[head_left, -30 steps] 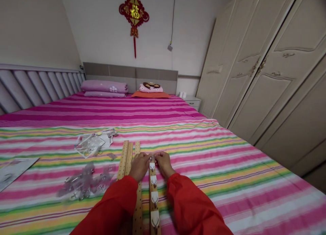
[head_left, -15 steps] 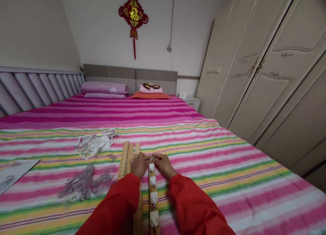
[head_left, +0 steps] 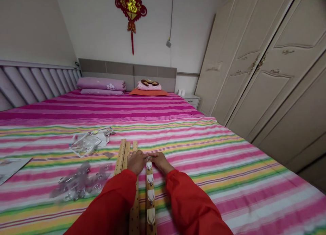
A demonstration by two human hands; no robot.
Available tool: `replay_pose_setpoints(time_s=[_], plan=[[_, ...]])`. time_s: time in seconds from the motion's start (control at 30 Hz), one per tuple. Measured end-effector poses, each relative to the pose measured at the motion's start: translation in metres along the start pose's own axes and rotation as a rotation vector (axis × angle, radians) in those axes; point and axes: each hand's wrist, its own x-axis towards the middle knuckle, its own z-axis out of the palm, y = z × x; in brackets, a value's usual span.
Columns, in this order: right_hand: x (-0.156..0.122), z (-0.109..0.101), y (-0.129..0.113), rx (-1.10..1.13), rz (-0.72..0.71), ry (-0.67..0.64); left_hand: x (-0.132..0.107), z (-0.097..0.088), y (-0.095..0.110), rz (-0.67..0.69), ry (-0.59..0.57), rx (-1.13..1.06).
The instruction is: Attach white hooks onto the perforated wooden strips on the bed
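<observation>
Both my hands meet at the far end of a wooden pegboard strip (head_left: 150, 189) that lies lengthwise on the striped bed (head_left: 229, 167). My left hand (head_left: 136, 162) and my right hand (head_left: 159, 161) have their fingers pinched together around a small metal hook (head_left: 148, 158) at the strip's top. Several white hook plates (head_left: 151, 195) are fixed along the strip, running toward me. More wooden strips (head_left: 122, 155) lie side by side just left of my left hand. Red sleeves cover both my arms.
A pile of clear plastic bags with small parts (head_left: 76, 184) lies to the left, more bags (head_left: 88, 141) lie beyond it, and a paper sheet (head_left: 10, 165) is at the far left. Pillows (head_left: 102, 84) sit at the headboard. A cream wardrobe (head_left: 267, 69) stands on the right.
My hands stay pinched at the strip's far end with only slight finger shifts. The view has drifted a little, so everything sits slightly lower and to the left in the picture.
</observation>
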Motion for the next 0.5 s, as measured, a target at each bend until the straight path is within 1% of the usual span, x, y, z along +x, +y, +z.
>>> replay_pose_setpoints(time_s=[0.23,0.37,0.5], plan=[[0.000,-0.004,0.003,0.043,0.076,0.096,0.000,0.001,-0.003,-0.062,0.036,-0.106],[-0.005,-0.005,0.000,0.058,0.121,0.152,0.000,-0.001,-0.001,-0.078,0.040,-0.095],[-0.019,-0.002,-0.006,0.062,0.130,0.180,-0.006,-0.008,0.005,-0.058,0.038,-0.054]])
